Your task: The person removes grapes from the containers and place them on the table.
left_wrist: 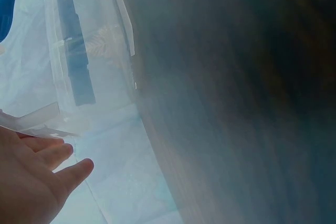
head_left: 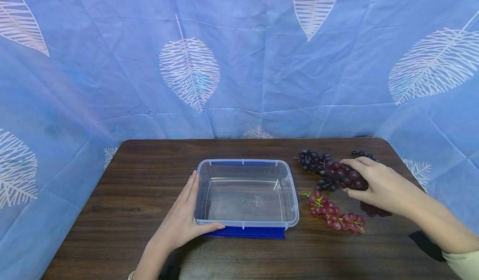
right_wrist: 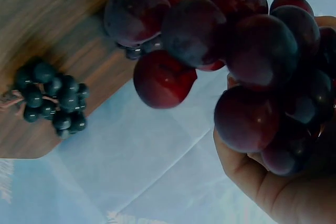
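Observation:
A clear plastic food container (head_left: 243, 223) stands uncovered, with a blue locking flap (head_left: 258, 232) along its front. At its front left corner is my left hand (head_left: 179, 221), straight fingers against the side wall, thumb along the front rim. The left wrist view shows this hand (left_wrist: 31, 177) beside the container's see-through wall (left_wrist: 105, 30). My right hand (head_left: 387, 188) grips a bunch of large dark red grapes (head_left: 346, 176) above the table. In the right wrist view, fingers and thumb (right_wrist: 239, 169) curl round the grape bunch (right_wrist: 257, 51).
Black grapes (head_left: 313, 162) lie right of the container, partly behind the held bunch. Another black bunch (head_left: 361, 153) sits at the back right, partly covered by my right hand. Nearer the front lies a bunch of small red grapes (head_left: 337, 219). A blue leaf-patterned cloth (head_left: 239, 63) hangs behind the wooden table (head_left: 123, 196).

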